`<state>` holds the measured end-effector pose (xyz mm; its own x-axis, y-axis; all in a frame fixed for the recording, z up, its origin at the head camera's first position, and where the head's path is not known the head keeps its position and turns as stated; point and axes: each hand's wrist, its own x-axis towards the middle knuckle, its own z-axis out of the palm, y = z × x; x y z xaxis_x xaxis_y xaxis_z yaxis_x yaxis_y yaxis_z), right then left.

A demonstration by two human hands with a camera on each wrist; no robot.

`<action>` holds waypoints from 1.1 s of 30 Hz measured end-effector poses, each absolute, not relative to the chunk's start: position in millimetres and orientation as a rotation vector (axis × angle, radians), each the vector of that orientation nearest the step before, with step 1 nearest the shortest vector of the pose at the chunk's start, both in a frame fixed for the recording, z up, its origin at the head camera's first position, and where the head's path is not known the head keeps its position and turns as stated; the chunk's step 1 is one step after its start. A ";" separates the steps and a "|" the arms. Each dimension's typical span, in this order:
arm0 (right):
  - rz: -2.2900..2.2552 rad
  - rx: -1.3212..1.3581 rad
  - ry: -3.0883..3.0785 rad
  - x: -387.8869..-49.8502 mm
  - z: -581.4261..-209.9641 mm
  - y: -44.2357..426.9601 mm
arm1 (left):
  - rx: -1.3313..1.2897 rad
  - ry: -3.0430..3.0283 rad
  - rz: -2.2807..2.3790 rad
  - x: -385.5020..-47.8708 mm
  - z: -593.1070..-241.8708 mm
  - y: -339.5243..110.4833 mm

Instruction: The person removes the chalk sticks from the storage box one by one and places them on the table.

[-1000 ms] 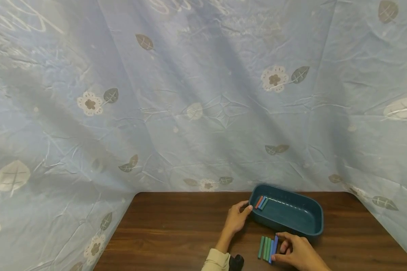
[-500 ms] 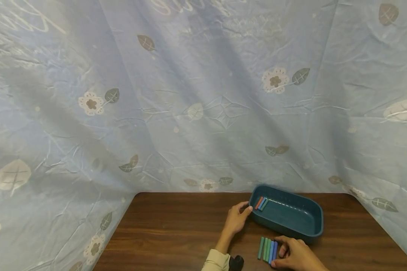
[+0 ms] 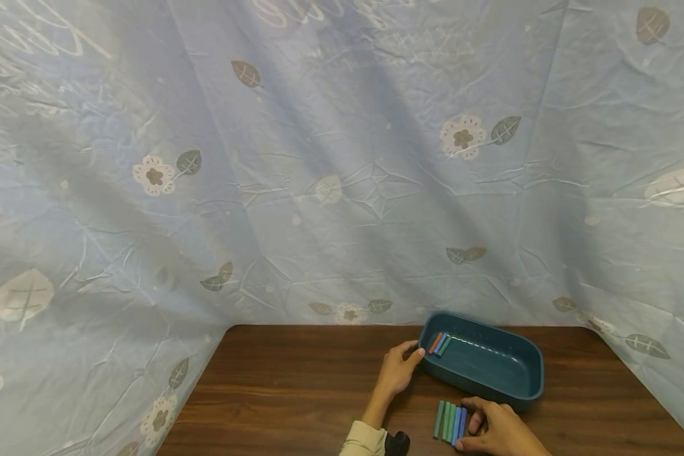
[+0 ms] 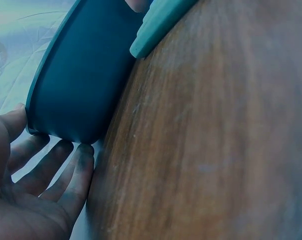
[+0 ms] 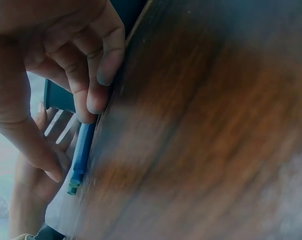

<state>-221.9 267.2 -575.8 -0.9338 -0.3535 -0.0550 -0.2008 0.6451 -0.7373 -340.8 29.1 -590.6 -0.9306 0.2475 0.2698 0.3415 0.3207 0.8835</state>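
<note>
The tray (image 3: 479,362) stands upright on the worktop (image 3: 296,380), set at an angle. The left hand (image 3: 396,370) is at its left end: thumb at the rim, fingers extended and spread against the outer wall. Risk judged low to moderate: an uneven push there could skew the tray and unsettle its contents, namely a red stick (image 3: 436,343), a blue one (image 3: 441,345) and a green one (image 3: 445,346), side by side at the left end.

In front of the tray, on the worktop, lies a row: three green sticks (image 3: 446,421), an inner blue stick (image 3: 456,426) and an outer blue stick (image 3: 462,423). The right hand (image 3: 498,427) is at the outer blue stick, fingers bent, fingertips by its far end and thumb by its near end. Whether it pinches the stick or merely touches it cannot be told.

Principal hazard: the row is closely set, so a sideways nudge from the right hand could push both blue sticks into the greens and spoil the alignment. A grip by the ends alone could let the stick pivot or slip. Secondary hazard: the knuckles are near the tray's front wall; a careless lift could knock it.
</note>
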 end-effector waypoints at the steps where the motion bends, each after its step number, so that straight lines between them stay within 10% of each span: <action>1: -1.164 -0.455 2.669 -221.8 -575.3 266.9 | -0.560 -2.478 -1.704 -340.7 -590.8 28.8; 33: -1.201 -0.443 2.902 -238.3 -524.8 257.9 | -0.547 -2.500 -1.640 -339.0 -589.7 28.7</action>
<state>-238.3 257.9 -524.8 -0.9605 -0.2442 0.1331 -0.2669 0.6744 -0.6885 -339.0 28.7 -589.7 -0.9301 0.2403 0.2776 0.3504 0.3546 0.8669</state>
